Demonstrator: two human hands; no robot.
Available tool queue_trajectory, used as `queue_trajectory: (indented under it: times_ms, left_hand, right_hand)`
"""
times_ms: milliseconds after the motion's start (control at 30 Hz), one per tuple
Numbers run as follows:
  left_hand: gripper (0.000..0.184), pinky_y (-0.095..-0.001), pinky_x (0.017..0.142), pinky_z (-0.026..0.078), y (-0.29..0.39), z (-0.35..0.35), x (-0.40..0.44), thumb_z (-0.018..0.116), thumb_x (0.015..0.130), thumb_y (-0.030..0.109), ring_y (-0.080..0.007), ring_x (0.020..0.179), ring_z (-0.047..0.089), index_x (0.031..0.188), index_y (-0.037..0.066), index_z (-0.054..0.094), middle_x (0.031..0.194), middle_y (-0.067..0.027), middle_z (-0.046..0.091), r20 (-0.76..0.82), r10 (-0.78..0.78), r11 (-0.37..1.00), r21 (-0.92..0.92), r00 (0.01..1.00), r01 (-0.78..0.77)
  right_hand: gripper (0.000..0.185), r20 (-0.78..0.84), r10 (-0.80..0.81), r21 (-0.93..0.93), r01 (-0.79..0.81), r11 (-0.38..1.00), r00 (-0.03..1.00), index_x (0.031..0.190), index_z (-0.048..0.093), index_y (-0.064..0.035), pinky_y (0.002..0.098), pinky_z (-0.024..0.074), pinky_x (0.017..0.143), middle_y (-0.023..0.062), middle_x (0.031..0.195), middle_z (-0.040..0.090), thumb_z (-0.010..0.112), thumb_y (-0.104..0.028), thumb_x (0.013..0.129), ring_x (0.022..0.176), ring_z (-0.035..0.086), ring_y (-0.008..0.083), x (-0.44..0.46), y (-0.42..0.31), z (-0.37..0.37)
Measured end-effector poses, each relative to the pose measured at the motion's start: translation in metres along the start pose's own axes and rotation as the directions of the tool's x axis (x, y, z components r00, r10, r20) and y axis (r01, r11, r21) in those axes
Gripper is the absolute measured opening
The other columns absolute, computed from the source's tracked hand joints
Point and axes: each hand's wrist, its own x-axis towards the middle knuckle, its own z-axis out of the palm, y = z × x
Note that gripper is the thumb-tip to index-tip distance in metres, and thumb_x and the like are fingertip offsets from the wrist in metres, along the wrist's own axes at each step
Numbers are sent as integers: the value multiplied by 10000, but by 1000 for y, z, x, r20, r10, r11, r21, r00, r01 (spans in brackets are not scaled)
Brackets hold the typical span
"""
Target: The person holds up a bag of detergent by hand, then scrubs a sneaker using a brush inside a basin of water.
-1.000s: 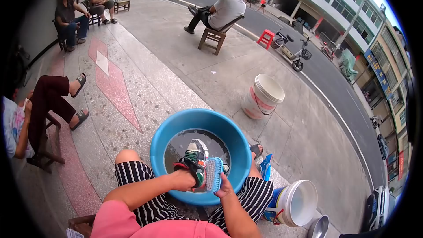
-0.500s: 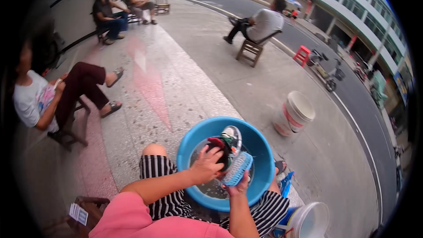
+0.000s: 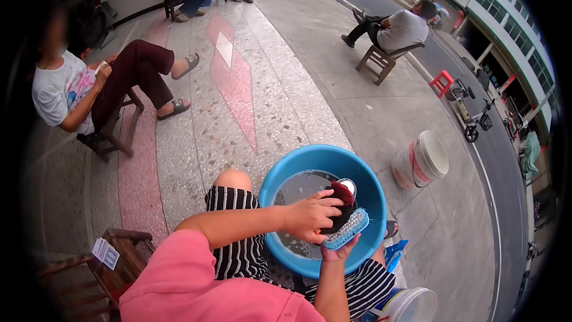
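Observation:
My left hand (image 3: 313, 216) is closed on a shoe (image 3: 341, 217), its fingers spread over the dark opening. The shoe has a red tongue and a whitish toe tipped toward the far side of the blue basin (image 3: 280, 170). In my right hand (image 3: 341, 250) is a blue scrub brush (image 3: 348, 228), its pale bristles facing up beside the shoe. Brush and shoe lie close together, and I cannot tell whether they touch. Both hands are over the basin, which holds cloudy water (image 3: 292, 194) with some suds. Part of the shoe is hidden behind my left hand.
A white bucket (image 3: 420, 161) stands beyond the basin to the right; another bucket (image 3: 411, 307) is by my right leg. A wooden chair (image 3: 113, 256) with a printed card is at my left. Several people sit nearby, including one person (image 3: 71, 89) at left.
My view has shifted, so the surroundings appear moved. The shoe has turned, its laced upper now mostly out of sight and its red tongue showing more. Both hands keep their holds.

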Motion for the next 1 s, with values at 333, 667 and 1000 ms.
queue_trajectory:
  times_ms: [333,667,1000]
  left_hand:
    - [418,-454,1040,244,4,4,4,549,835,418,-305,1237,391,1050,61,575,1196,-155,499,-488,-174,976,-198,855,85]
    - [581,-310,936,408,-27,20,-27,614,810,218,-169,1121,485,1312,44,378,1251,-109,475,479,-600,-192,-864,641,466]
    - [274,-321,799,517,-57,111,-60,600,818,169,-172,873,633,1062,47,574,999,-64,641,687,-657,-658,-724,311,207]
  right_hand:
    - [801,-3,25,61,-25,998,1000,1316,405,-116,474,374,1004,99,1299,468,760,-423,666,1175,460,296,3,-3,17]
    - [715,31,76,-126,-71,990,997,1311,420,-117,481,368,996,96,1284,491,720,-398,725,1179,464,300,7,-21,17]
    - [387,-201,258,-377,-318,870,945,1116,524,-35,362,545,712,108,918,640,610,-286,834,796,644,254,10,-6,31]
